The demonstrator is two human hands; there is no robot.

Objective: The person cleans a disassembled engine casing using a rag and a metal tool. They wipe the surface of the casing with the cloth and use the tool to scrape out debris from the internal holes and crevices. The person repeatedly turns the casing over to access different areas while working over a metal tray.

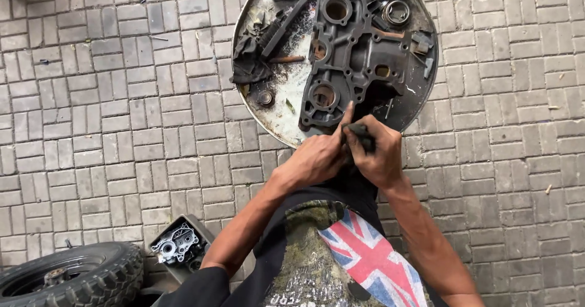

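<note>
Gripping dark tool (361,135), hands (350,154) beside engine cover (347,51)

You hold a small dark tool (364,135) in your right hand (379,154), its tip beside your left hand (317,159). The dark grey metal engine cover (347,57) lies flat on the round tray (268,121), its near edge touching your left fingertips.

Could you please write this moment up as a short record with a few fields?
Setting: grey paved brick ground, seen from above.
Left hand: at the lower edge of the dark engine cover, forefinger raised against it.
Right hand: closed on a small dark tool.
Tray: round metal tray holding the cover, a dark rag and a bearing ring.
Nearby: knobbly tyre; second small casing.
</note>
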